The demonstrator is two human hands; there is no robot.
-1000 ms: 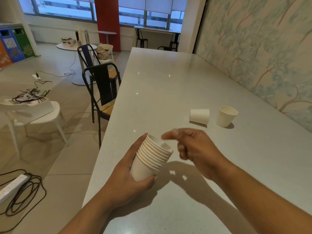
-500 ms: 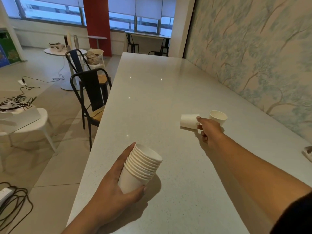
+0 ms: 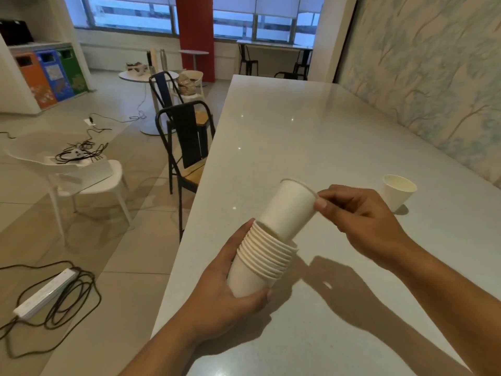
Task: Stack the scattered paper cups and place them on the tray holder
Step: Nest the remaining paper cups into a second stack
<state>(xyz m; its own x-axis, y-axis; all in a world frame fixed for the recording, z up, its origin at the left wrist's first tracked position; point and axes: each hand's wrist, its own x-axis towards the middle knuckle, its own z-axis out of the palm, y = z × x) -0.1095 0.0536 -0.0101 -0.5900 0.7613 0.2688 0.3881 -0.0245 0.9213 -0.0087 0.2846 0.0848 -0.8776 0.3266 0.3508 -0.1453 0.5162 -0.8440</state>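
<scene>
My left hand grips a stack of several white paper cups, tilted to the upper right above the white table. My right hand pinches the rim of a single white paper cup, whose base sits partly inside the top of the stack. Another white paper cup stands upright on the table, to the right of my right hand. No tray holder is in view.
A black metal chair stands against the table's left edge. A white chair carrying cables and a power strip with coiled cord are on the floor to the left. A patterned wall runs along the table's right side.
My right hand reached out to the cup lying on its side, picked it up and brought it back. That cup now sits partly in the top of the stack.
</scene>
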